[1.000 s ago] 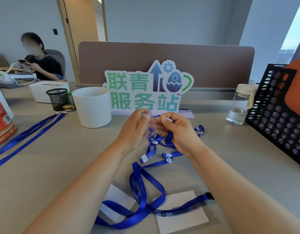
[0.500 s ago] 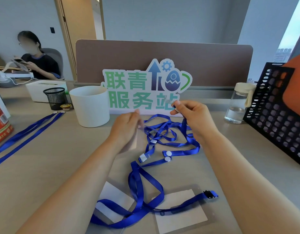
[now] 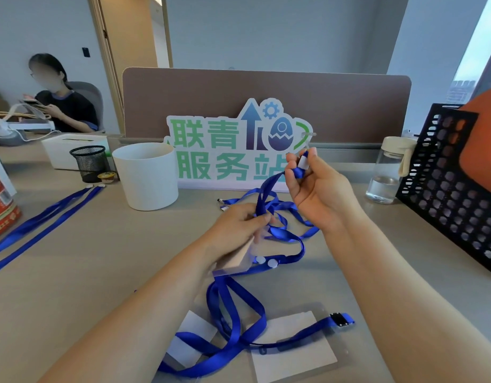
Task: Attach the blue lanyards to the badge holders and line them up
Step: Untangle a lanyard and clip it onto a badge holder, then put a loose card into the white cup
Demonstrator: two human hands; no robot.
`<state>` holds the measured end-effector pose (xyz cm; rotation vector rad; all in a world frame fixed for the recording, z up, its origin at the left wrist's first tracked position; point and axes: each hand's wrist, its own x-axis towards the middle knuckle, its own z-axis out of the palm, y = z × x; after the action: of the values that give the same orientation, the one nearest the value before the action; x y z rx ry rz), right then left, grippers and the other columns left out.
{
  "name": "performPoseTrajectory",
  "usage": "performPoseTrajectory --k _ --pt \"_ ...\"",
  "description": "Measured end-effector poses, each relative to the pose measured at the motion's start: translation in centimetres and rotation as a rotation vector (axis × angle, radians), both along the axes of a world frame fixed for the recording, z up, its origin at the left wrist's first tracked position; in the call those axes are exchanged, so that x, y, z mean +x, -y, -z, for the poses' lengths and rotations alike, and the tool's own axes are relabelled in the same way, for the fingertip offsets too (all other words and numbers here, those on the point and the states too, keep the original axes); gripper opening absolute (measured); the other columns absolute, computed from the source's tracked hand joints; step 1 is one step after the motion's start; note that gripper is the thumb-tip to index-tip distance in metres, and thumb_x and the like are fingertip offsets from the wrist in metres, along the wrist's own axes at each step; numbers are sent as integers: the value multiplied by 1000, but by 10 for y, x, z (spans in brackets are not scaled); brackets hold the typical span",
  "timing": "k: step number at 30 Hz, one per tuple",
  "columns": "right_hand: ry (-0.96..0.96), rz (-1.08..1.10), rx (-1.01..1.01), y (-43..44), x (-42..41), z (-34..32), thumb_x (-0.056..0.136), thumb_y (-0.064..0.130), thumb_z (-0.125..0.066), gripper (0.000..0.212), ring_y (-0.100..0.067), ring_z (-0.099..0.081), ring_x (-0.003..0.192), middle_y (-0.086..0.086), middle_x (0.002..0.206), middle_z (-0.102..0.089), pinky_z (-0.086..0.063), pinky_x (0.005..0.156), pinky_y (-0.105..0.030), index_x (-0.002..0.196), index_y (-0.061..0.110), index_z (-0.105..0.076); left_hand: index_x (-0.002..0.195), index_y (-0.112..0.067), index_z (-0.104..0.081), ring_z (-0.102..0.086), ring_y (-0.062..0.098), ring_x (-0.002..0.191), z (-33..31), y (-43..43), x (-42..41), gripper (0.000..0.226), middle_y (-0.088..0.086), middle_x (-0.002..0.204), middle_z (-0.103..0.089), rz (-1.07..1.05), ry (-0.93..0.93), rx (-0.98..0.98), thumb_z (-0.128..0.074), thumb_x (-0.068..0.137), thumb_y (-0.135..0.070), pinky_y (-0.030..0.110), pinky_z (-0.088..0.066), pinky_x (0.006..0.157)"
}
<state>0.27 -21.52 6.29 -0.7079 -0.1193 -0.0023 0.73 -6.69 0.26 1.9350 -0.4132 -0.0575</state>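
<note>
The right hand point(image 3: 313, 186) held a lanyard end point(image 3: 303, 164) raised above the desk point(image 3: 100, 252), and right behind that grip the printed sign point(image 3: 233, 150) blocked any move forward. To the grip's left stood the white cup point(image 3: 147, 175); to its right, the water bottle point(image 3: 388, 172) and the black perforated rack point(image 3: 454, 189) closed that side. Below the grip, loose blue ribbon point(image 3: 283, 230) lay tangled, running to the left hand point(image 3: 238, 228), which gripped a badge holder point(image 3: 236, 258). Nearer the person, two flat badge holders point(image 3: 294, 346) under looped ribbon covered the desk. Far left of the grip, past two straight lanyards point(image 3: 45, 219), bare desk lay open.
</note>
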Motion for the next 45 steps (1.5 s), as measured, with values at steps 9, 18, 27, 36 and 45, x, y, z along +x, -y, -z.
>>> performPoseTrajectory --k 9,18,27,36,45 --pt "25 153 -208 9 9 11 98 20 -40 19 -4 -42 43 1 69 -62 -37 40 -14 87 16 -54 77 -10 -56 -33 2 30 -33 -38 6 22 7 84 -69 -150 -33 -454 -42 94 -9 11 -26 38" --pt "96 -175 -1068 -17 17 51 80 8 -70 93 -6 -64 75 -1 127 -51 -52 60 -19 146 38 -12 70 -8 -43 -26 9 29 -53 -51 1 28 0 37 -44 -85 -32 -504 -38 97 -13 18 -22 37" --pt "309 -251 -1285 -51 23 41 73 13 -78 61 -9 -56 114 8 119 -62 -45 102 -37 125 27 -50 67 -1 -49 -32 4 35 -66 -64 -17 24 9 52 -41 -25 240 -226 -51 89 -9 11 -31 42" --pt "424 -418 -1352 -98 34 27 83 12 -67 9 -18 -65 88 1 96 -73 -50 80 -27 88 19 -69 68 -19 -47 -43 2 52 -65 -112 12 24 -2 61 -50 -362 433 -231 -55 85 -5 15 -35 56" --pt "401 -165 -1040 -157 76 31 91 1 -48 30 -7 -56 61 -1 72 -64 -42 51 -15 93 30 -55 93 -18 -49 -52 15 85 -24 -186 46 16 -3 89 -56 -941 358 -82 -51 93 -34 21 -37 65"
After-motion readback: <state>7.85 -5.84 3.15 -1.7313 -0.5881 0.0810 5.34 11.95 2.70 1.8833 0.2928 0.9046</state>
